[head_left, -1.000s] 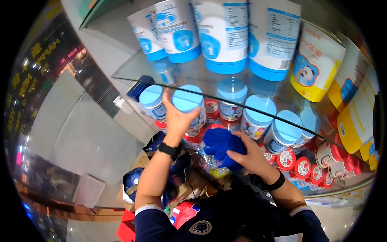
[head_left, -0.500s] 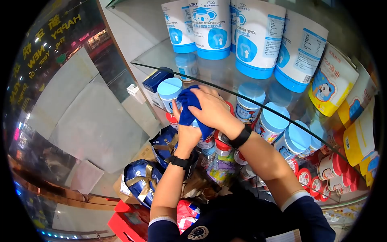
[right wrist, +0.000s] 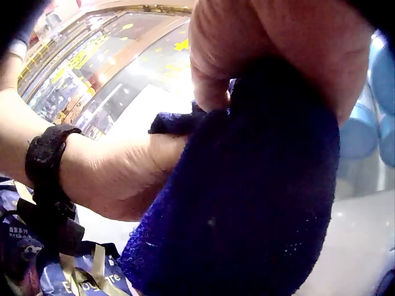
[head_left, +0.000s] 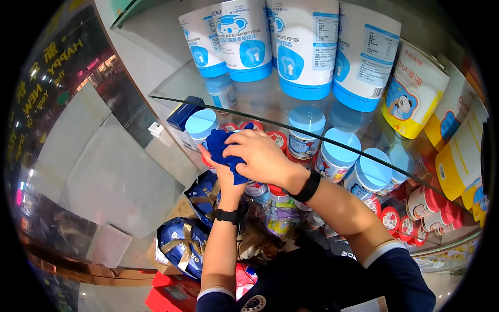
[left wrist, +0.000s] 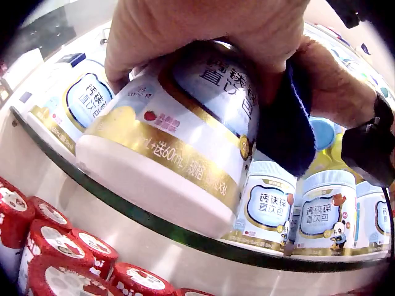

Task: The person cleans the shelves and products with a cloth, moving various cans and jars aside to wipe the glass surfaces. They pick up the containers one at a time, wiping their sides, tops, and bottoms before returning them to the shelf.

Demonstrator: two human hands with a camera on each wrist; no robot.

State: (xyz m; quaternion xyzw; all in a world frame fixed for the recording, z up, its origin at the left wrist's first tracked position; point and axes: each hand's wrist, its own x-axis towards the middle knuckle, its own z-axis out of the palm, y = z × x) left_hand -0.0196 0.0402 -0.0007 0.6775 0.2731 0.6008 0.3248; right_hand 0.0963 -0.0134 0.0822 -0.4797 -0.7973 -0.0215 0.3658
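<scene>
Looks like the wipe-down step tbh: left hand (head_left: 227, 179) gripping a round white plastic jar with a gold band (left wrist: 170, 145), tilted at the clear glass shelf (left wrist: 123, 206) edge, right hand (head_left: 265, 158) clutching a blue fabric cloth (head_left: 219, 148) beside it. Next move probably calls for a firm jar grip, light rubbing.

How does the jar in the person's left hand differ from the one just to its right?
The held jar is gripped by the left hand; the jar to its right stands ungripped on the glass shelf. The held jar's top is hidden behind fingers and blue cloth, while the other's lid shows. Both carry matching lettering and gold bands.
</scene>
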